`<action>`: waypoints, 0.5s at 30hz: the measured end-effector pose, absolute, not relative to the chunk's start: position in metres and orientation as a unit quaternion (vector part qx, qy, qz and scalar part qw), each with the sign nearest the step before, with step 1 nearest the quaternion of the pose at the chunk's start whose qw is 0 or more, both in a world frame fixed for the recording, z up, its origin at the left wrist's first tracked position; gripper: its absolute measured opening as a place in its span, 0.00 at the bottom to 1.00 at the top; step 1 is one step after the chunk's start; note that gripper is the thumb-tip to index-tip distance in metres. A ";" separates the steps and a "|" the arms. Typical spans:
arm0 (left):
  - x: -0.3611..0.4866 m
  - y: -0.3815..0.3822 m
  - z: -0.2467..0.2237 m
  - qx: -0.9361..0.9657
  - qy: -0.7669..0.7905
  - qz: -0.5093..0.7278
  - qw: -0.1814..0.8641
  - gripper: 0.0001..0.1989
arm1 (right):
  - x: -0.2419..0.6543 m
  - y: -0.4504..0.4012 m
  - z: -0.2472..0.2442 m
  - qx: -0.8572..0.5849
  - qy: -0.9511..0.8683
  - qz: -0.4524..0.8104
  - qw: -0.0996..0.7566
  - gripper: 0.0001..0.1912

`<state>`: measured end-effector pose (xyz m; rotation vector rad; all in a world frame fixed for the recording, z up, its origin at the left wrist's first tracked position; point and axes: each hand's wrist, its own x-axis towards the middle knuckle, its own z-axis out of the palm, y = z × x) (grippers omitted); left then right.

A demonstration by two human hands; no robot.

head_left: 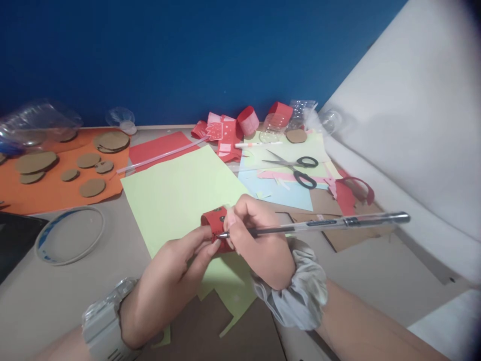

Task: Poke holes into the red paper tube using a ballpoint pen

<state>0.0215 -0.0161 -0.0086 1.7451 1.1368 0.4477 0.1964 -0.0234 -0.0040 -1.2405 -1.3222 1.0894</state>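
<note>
A small red paper ring (212,218) with dark marks on it is pinched between the fingers of my left hand (171,273), over a light green paper sheet (184,185). In my right hand (261,240) lies a clear-barrelled pen (330,223). Its tip meets the red paper near my left thumb, and its long end points to the right. Part of the ring is hidden behind my fingers. Beneath my hands, the lower edge of the green sheet is cut unevenly and lies over a brown board (188,326).
Black-handled scissors (293,165) lie open at the right on pale paper. Cardboard discs (92,187) rest on orange paper (48,195) at the left, near a tape-like ring (71,260). Red paper pieces (229,133) and clear plastic (41,123) line the blue wall (225,60).
</note>
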 end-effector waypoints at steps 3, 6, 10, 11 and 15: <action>0.020 -0.017 -0.010 0.717 0.465 0.185 0.485 0.14 | 0.196 -0.024 -0.003 -0.516 -0.539 0.444 0.495 0.16; 0.019 -0.017 -0.012 0.723 0.463 0.185 0.479 0.14 | 0.195 -0.023 -0.002 -0.517 -0.538 0.445 0.496 0.16; 0.019 -0.016 -0.012 0.724 0.459 0.195 0.477 0.14 | 0.195 -0.023 -0.002 -0.522 -0.533 0.445 0.496 0.16; 0.020 -0.016 -0.011 0.723 0.458 0.197 0.478 0.14 | 0.196 -0.023 -0.002 -0.522 -0.533 0.446 0.495 0.16; 0.020 -0.016 -0.011 0.723 0.459 0.199 0.476 0.14 | 0.196 -0.023 -0.002 -0.521 -0.539 0.446 0.488 0.17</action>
